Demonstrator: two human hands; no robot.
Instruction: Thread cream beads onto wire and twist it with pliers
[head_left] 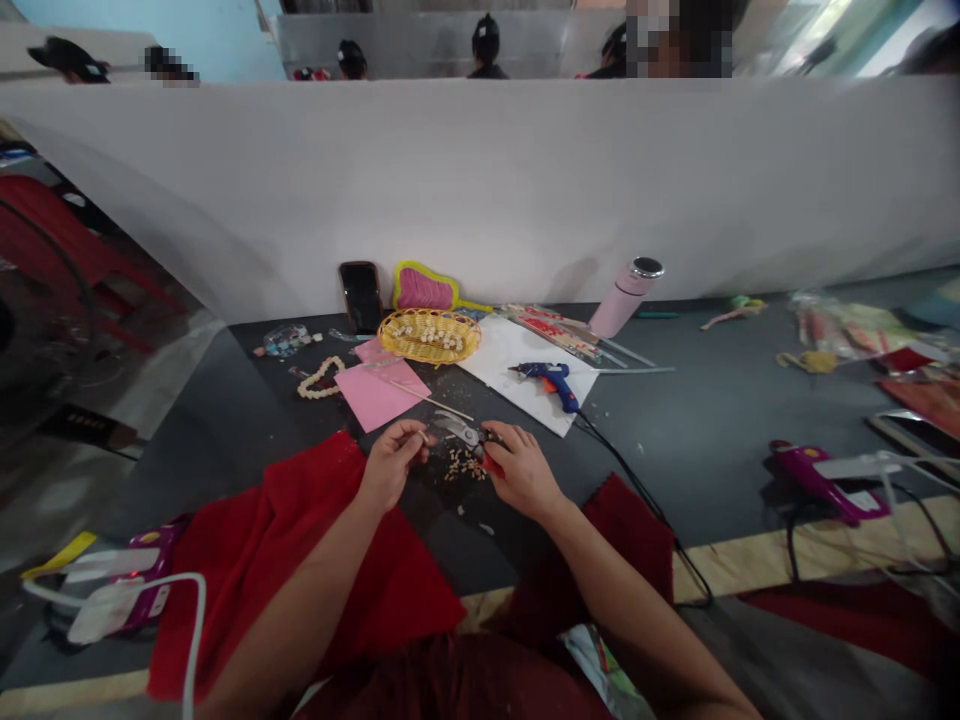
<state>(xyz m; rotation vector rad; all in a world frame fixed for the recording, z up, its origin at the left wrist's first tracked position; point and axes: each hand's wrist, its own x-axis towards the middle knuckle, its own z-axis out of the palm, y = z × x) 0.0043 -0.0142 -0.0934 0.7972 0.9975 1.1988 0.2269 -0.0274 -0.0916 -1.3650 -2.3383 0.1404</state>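
My right hand (521,468) grips a pair of pruning shears (466,433), whose metal blades point left and stand apart. My left hand (394,460) is closed in a pinch on a short pale stick (423,438), of which only a small end shows, left of the blades. Under the shears lies a scatter of small cut stick pieces (463,466) on the dark table. Just beyond, a longer thin wooden stick (439,402) reaches across from the pink paper (379,395). A yellow woven basket (427,352) behind holds many small pale pieces.
A blue glue gun (553,380) rests on white paper (491,362), its cord trailing right. Behind are a phone (361,297), a pink bottle (627,297) and a yellow-edged thread winder (426,288). A heart-shaped beaded piece (321,380) lies left. Red cloth (277,530) covers the front left; a power strip (825,482) sits right.
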